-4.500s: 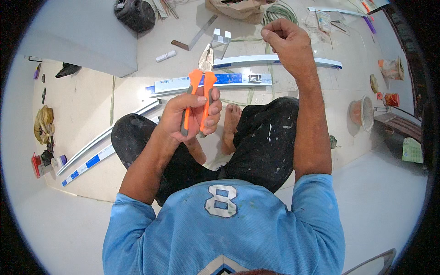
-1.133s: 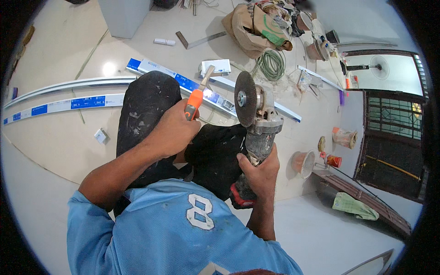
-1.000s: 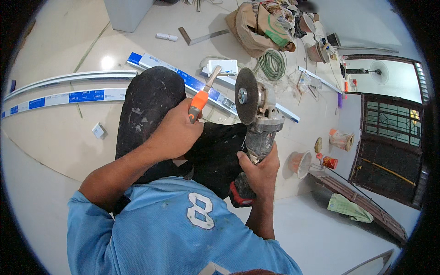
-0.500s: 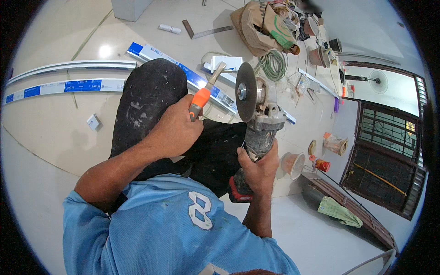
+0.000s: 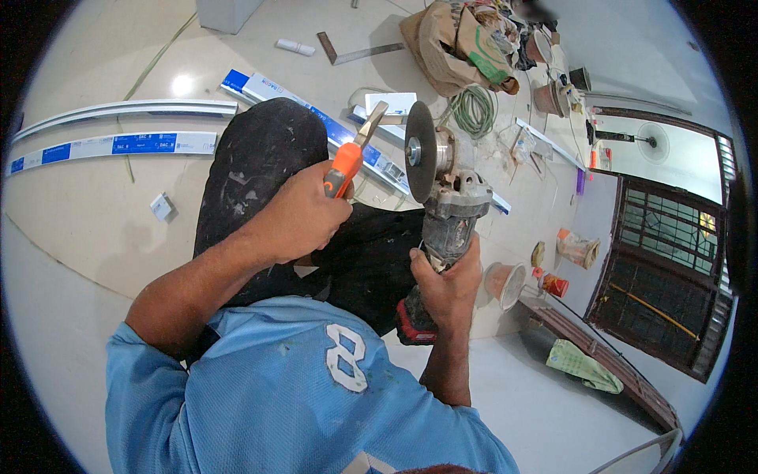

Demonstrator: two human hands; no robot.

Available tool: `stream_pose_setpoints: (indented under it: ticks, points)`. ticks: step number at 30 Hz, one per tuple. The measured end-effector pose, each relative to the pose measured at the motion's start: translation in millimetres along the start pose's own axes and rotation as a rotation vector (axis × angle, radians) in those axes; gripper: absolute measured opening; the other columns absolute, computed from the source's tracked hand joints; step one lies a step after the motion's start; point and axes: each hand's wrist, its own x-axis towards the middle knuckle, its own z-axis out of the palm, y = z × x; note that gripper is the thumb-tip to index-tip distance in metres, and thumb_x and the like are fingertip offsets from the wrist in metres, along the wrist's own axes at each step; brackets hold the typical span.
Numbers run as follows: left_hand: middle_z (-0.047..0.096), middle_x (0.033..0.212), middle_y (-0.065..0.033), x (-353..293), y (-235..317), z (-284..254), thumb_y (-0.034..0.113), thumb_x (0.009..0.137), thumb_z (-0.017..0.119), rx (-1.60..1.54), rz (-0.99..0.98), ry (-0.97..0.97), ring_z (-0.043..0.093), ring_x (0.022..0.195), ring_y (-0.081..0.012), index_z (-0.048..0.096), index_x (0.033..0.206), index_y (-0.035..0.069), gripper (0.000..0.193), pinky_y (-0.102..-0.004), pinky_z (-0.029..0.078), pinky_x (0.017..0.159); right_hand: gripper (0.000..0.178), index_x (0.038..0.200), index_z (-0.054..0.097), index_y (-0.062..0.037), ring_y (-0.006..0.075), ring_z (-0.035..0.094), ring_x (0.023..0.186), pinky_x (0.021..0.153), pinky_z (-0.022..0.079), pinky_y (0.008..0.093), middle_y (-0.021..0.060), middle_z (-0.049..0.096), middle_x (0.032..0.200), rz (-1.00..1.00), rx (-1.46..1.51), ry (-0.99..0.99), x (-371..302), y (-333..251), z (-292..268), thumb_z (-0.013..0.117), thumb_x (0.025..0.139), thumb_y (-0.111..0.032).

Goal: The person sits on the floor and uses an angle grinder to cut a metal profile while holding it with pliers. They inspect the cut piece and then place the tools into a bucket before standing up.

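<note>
My left hand (image 5: 306, 212) is closed around the orange and grey handle of a chisel (image 5: 344, 167). Its flat metal blade points up and away, tip close to the left face of a dark disc (image 5: 420, 154); a narrow gap appears between them. That disc belongs to a dusty cordless angle grinder (image 5: 450, 225) with a red and black battery. Wrapped round the grinder's body, my right hand (image 5: 446, 288) holds it upright, disc end away from me. Whether the disc is spinning I cannot tell. Both tools are above my dark trousers (image 5: 260, 158).
Long white and blue profiles (image 5: 118, 146) lie on the tiled floor to the left and ahead. Beyond them are a metal square (image 5: 363, 54), a brown sack (image 5: 434, 47) and a coiled green hose (image 5: 474, 110). Buckets (image 5: 505, 284) and a dark grille door (image 5: 663, 268) are at the right.
The chisel has shifted slightly up and turned a little, with more of its orange handle showing. The grinder stays almost in place in my right hand.
</note>
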Motion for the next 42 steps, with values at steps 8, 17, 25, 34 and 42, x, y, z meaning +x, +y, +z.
stream_pose_setpoints:
  ticks: [8, 17, 25, 34, 42]
  points:
    - [0.055, 0.067, -0.0008, -2.1, 1.2, -0.9, 0.007, 0.089, 0.061, -0.057, -0.047, -0.009, 0.055, 0.053, -0.0123, 0.054, 0.109, 0.002, 0.021, -0.0308, 0.045, 0.049, 0.056, 0.125, 0.054, 0.0005, 0.0353, 0.079, 0.097, 0.088, 0.060, 0.0454, 0.0241, 0.077, 0.104, 0.037, -0.021, -0.024, 3.5, -1.3, 1.8, 0.084, 0.083, -0.020]
    - [0.055, 0.071, -0.0014, -2.1, 2.0, 0.0, 0.006, 0.090, 0.062, -0.046, -0.061, -0.012, 0.054, 0.055, -0.0113, 0.054, 0.116, 0.000, 0.028, -0.0287, 0.046, 0.051, 0.053, 0.122, 0.054, 0.0007, 0.0358, 0.079, 0.095, 0.086, 0.060, 0.0454, 0.0243, 0.077, 0.101, -0.002, -0.031, 0.000, 4.5, 2.7, 3.3, 0.084, 0.083, -0.019]
    - [0.055, 0.071, -0.0015, 1.7, -5.2, -1.4, 0.006, 0.090, 0.061, -0.031, -0.031, -0.028, 0.055, 0.055, -0.0115, 0.053, 0.115, 0.000, 0.027, -0.0287, 0.047, 0.050, 0.050, 0.120, 0.055, 0.0002, 0.0338, 0.079, 0.094, 0.086, 0.060, 0.0447, 0.0230, 0.077, 0.100, 0.001, -0.049, 0.005, 4.8, -3.0, 2.8, 0.083, 0.083, -0.018]
    - [0.055, 0.071, -0.0008, 0.7, -3.5, -0.8, 0.007, 0.091, 0.062, -0.044, -0.038, -0.032, 0.055, 0.055, -0.0107, 0.053, 0.116, 0.000, 0.027, -0.0280, 0.046, 0.050, 0.049, 0.119, 0.055, -0.0007, 0.0330, 0.079, 0.093, 0.085, 0.060, 0.0431, 0.0217, 0.077, 0.098, 0.014, -0.036, 0.018, 4.6, -2.9, 3.0, 0.084, 0.082, -0.018]
    - [0.054, 0.072, -0.0005, 2.3, -8.9, -1.2, 0.006, 0.091, 0.063, -0.066, -0.016, -0.040, 0.054, 0.055, -0.0099, 0.053, 0.111, 0.002, 0.023, -0.0276, 0.047, 0.050, 0.051, 0.119, 0.055, -0.0003, 0.0347, 0.079, 0.094, 0.085, 0.060, 0.0440, 0.0229, 0.077, 0.100, -0.002, -0.040, 0.022, 6.1, 0.3, 3.7, 0.085, 0.082, -0.019]
